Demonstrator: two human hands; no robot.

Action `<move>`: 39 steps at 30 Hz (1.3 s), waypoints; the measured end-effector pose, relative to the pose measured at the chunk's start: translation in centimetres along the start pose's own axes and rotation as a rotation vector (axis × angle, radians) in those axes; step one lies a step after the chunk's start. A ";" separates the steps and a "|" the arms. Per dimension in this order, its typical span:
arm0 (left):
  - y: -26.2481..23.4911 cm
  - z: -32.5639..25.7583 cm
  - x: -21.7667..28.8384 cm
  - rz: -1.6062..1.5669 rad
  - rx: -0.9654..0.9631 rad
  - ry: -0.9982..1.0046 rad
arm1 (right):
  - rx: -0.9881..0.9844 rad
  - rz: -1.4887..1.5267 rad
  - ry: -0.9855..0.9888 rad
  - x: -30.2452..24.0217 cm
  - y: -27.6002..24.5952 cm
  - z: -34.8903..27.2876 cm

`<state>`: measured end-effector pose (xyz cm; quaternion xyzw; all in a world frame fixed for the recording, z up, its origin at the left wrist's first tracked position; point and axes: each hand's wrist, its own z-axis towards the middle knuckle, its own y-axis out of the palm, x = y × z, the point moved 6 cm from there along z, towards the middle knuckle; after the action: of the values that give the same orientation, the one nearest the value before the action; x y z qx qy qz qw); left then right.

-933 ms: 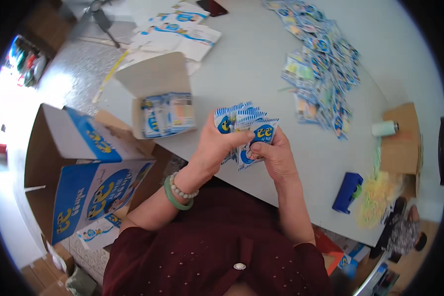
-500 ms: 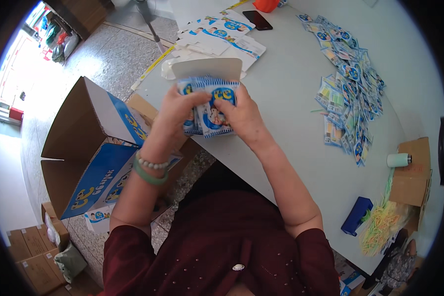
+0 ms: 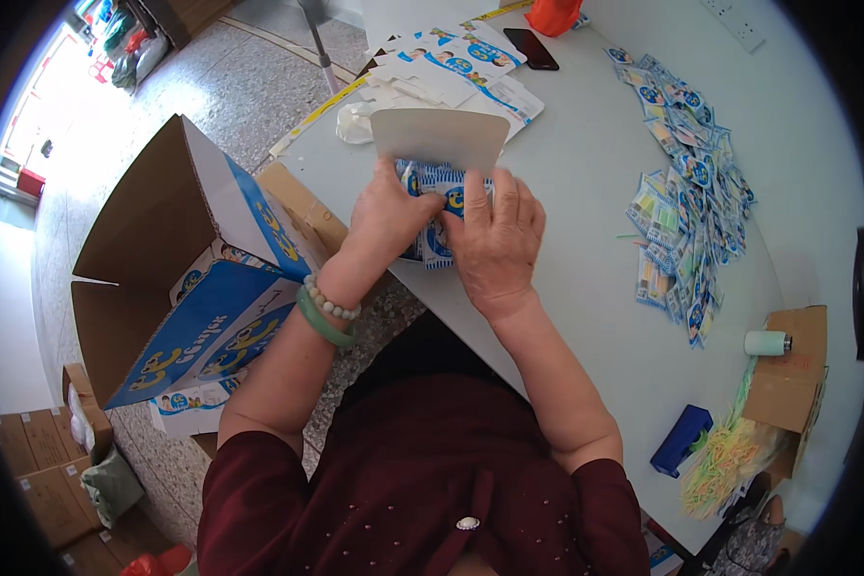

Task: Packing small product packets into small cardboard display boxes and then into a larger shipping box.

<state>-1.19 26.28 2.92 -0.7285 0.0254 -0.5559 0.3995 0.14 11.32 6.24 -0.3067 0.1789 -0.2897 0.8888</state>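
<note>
Small blue-and-white printed packets stand side by side at the table's near left edge, in front of a raised whitish carton flap. My left hand closes around their left side, its thumb across the front. Over their upper right, my right hand bends its fingers down near the flap's lower edge, with the thumb pressed on the front packet. The carton body below the flap is mostly hidden by my hands and the packets.
A large open cardboard box stands left of the table. Flat printed cartons and a phone lie at the back. Loose packets are heaped at right. Nearer are a blue tape dispenser, coloured strips and a pale green bottle.
My right hand has shifted from gripping the packets' side to reaching over their top, fingers bent down. The packets sit lower against the flap. The whole view has shifted slightly.
</note>
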 end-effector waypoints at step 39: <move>1.1 -3.7 1.1 0.645 0.036 0.535 | -0.555 0.279 -0.048 -0.4 0.9 -3.2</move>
<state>-3.38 22.96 3.33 -0.5063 0.3452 -0.5723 0.5450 -1.39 10.80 3.33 -0.5169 0.2703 -0.0974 0.8064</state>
